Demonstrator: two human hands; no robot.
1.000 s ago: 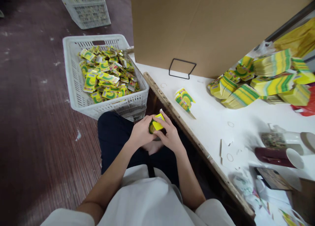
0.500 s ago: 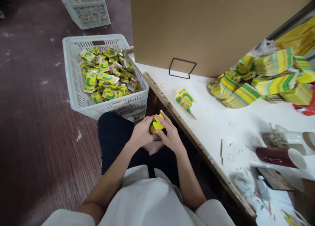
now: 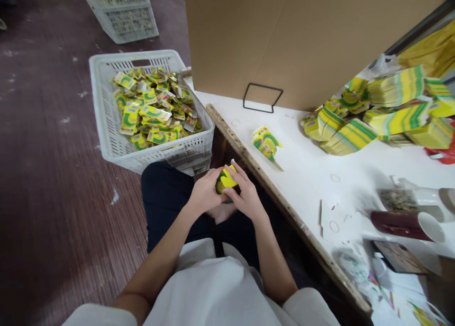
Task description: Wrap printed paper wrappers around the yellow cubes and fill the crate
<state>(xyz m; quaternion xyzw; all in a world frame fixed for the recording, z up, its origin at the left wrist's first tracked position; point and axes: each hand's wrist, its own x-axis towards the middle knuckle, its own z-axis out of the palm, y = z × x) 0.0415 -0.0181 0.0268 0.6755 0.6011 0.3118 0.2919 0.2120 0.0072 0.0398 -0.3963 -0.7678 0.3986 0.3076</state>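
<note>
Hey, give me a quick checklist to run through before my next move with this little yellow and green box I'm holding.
1. Two-handed grip: left hand and right hand both hold the yellow-green box over the lap: ok.
2. Box fully closed: fingers cover most of it: cannot tell.
3. Room in the white crate: the boxes inside lie below its rim: ok.
4. More stock close by: a small pile of flat packs lies on the table near its edge: ok.
5. Way from the hands to the crate: only the person's own leg lies between: ok.
</note>
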